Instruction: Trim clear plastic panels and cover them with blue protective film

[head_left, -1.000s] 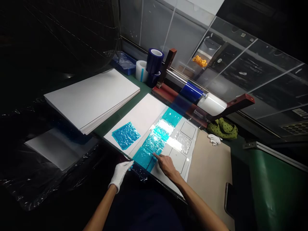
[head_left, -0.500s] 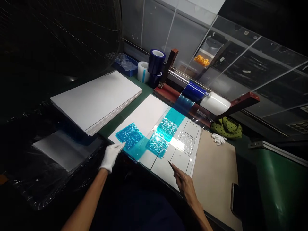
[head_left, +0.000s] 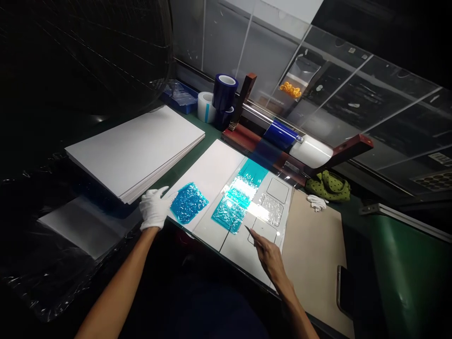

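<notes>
A dark green table carries a stack of white paper, with a blue tray, a white roll and two stacked dark blue rolls behind. Further right sit a wooden stand and a spotted cloth. A white sheet, pale panel and brown board lie side by side

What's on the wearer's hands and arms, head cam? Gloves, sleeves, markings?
Left hand: plain white glove, ending at the wrist, no marking visible. Right hand: bare, no glove. Left forearm and right forearm: bare, no sleeve in view.
</notes>
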Demonstrator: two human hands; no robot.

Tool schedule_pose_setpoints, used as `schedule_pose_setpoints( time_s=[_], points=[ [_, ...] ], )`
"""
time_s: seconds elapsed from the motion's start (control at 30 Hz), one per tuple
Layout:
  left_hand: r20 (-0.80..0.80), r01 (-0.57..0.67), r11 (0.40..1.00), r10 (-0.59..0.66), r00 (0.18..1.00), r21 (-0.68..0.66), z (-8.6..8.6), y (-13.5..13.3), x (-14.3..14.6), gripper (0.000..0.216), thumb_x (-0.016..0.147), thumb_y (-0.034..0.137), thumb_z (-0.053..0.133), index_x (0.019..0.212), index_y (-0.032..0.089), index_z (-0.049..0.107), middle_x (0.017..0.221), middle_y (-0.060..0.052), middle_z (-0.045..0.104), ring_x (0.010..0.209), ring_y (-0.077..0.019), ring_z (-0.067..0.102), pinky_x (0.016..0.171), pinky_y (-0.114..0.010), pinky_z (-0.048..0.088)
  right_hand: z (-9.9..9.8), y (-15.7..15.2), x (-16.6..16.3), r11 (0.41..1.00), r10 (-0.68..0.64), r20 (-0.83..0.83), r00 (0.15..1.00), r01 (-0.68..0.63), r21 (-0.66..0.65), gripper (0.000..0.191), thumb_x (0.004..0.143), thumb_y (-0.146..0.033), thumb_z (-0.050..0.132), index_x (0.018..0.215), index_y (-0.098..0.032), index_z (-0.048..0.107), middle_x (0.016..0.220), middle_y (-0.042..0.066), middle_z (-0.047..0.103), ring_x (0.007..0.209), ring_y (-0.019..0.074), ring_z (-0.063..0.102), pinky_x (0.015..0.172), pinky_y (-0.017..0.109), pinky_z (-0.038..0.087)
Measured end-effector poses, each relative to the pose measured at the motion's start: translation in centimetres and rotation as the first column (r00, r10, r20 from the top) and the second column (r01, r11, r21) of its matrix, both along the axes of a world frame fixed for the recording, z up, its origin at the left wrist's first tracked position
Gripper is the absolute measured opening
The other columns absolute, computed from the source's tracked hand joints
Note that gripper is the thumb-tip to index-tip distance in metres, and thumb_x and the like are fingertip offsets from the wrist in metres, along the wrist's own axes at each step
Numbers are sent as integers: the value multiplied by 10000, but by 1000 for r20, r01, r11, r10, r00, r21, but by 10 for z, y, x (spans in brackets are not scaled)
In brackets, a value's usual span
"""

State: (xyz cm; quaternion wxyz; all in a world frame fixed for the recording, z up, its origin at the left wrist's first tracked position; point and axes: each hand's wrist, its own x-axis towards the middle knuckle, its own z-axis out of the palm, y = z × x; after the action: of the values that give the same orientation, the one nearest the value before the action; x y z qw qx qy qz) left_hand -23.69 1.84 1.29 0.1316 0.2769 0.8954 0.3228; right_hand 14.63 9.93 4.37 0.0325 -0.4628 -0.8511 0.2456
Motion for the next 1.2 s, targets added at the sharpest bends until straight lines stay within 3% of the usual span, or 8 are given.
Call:
schedule_pose_setpoints(
  time_s=[0.07,0.17,0.27,0.33,0.53,0.77,1.07,1.2],
  points=[
    [-86,89,995,-93,992,-51,4,5,35,540,787,580,504,1159,209,629,1117,-144,560,959,-300,522,833,-418,384,-1,22,-17,996,63,86,994,-68,60,473,896,-168,340,1335,-283,473,808,26,671,672,150,605,624,231,412],
    [-128,311,940,-329,936,-141,-3,19,102,489,793,572,510,1133,247,644,1005,-117,594,868,-275,530,781,-398,398,-4,57,-52,975,161,278,947,-196,105,478,925,-158,302,1355,-317,437,797,25,657,654,151,584,581,233,360],
    [-158,430,872,-470,868,-232,-19,35,153,500,795,505,554,1248,293,552,1162,-131,554,993,-314,497,827,-436,387,-10,89,-88,952,226,418,880,-290,95,497,938,-140,267,1376,-340,392,856,39,662,691,158,591,574,236,333],
    [-169,446,845,-506,846,-294,-28,41,168,525,817,471,539,1311,304,483,1213,-153,524,1017,-332,484,819,-458,391,-15,106,-106,944,255,436,863,-320,81,504,942,-136,251,1382,-346,378,892,47,665,720,166,597,582,239,334],
    [-184,415,814,-518,835,-407,-39,43,170,514,863,480,449,1354,329,414,1184,-167,508,990,-328,481,765,-455,407,-25,133,-129,918,342,437,832,-395,33,506,951,-146,205,1394,-344,353,956,71,661,787,189,607,624,258,363],
    [-162,408,813,-507,847,-415,-36,44,170,497,871,498,415,1344,345,423,1170,-161,500,997,-325,472,794,-470,395,-25,140,-122,909,379,435,817,-416,-12,498,958,-162,182,1393,-321,364,974,91,654,840,213,609,668,278,379],
    [26,415,880,-421,907,-232,-26,45,165,479,824,457,532,1288,346,500,1239,-143,496,1176,-352,377,954,-511,302,-12,131,-37,944,318,424,848,-325,-56,482,931,-126,277,1337,-305,465,932,107,677,778,200,627,654,269,379],
    [217,271,959,-248,944,-83,-18,38,164,571,786,463,579,1303,239,491,1330,-167,418,1227,-379,328,989,-530,266,-6,104,5,974,223,390,893,-223,-46,470,905,-130,316,1297,-293,519,849,77,698,728,187,636,622,249,384]
  ],
)
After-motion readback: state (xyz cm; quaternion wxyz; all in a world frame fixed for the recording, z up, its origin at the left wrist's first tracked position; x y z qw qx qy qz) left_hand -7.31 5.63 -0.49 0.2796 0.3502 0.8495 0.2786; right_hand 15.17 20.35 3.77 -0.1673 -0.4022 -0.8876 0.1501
